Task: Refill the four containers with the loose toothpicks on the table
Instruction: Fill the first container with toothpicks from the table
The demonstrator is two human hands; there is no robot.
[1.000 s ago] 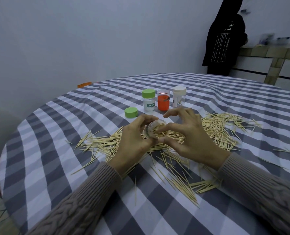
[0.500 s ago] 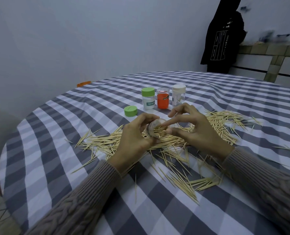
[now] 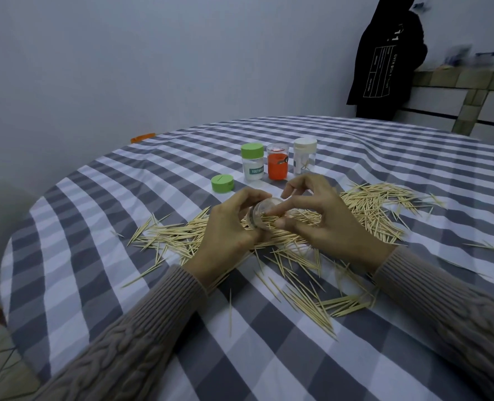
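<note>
My left hand (image 3: 225,235) grips a small clear container (image 3: 261,211), tipped on its side with its mouth facing right. My right hand (image 3: 324,221) pinches a bundle of toothpicks (image 3: 298,217) and holds their tips in the container's mouth. Loose toothpicks (image 3: 376,204) lie scattered over the checked tablecloth around and under both hands. Behind the hands stand three containers in a row: one with a green lid (image 3: 252,164), an orange one (image 3: 277,164) and one with a white lid (image 3: 305,157). A loose green lid (image 3: 222,183) lies to their left.
The round table (image 3: 95,256) has a grey-and-white checked cloth, with its edge near on the left. A person in a black hooded top (image 3: 384,62) stands by a tiled counter (image 3: 465,79) at the back right. An orange object (image 3: 143,137) peeks over the table's far edge.
My right hand has slid left, bringing the toothpick bundle further into the container's mouth. My left hand keeps the container in about the same place.
</note>
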